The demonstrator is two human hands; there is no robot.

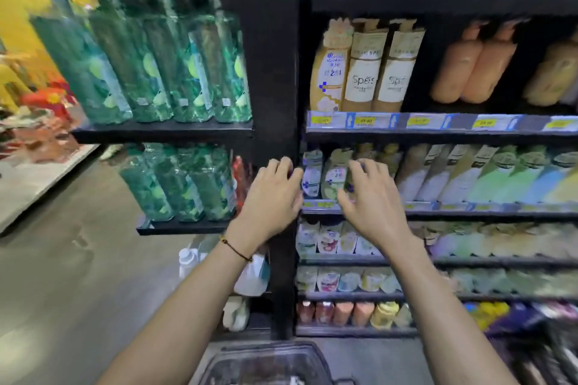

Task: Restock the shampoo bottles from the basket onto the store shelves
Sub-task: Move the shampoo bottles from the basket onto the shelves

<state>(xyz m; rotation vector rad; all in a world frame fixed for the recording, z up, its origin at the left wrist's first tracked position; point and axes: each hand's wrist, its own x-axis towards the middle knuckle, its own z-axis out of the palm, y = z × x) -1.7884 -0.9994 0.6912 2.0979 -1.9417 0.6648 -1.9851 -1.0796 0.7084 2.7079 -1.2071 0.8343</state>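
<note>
Before the shelf edge (469, 213) — left hand (271, 197); right hand (373, 201)

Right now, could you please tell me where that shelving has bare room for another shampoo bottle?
A dark gap sits on the upper shelf between the Spes bottles and the peach bottles; another lies right of the peach ones. The row below is packed.
</note>
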